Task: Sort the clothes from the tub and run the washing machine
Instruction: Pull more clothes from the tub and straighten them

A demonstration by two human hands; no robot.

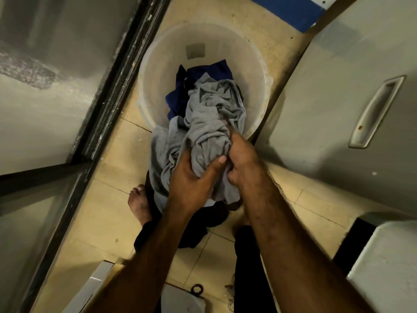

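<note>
A round translucent white tub [158,71] stands on the tiled floor ahead of me. Dark blue clothes [209,71] lie inside it. A bunched grey garment [209,118] stretches from the tub over its near rim and up to my hands. My left hand [191,184] grips the cloth from the left. Beside it, touching, my right hand [241,161] is clenched on the same garment. Folds of grey cloth hang below both hands, in front of my legs.
A dark-framed sliding door [108,98] runs along the left. A pale appliance door with a recessed handle [374,111] stands on the right. My bare foot [137,202] is on the beige tiles. A white object [99,281] sits at bottom left, and a small dark ring [196,289] lies on the floor.
</note>
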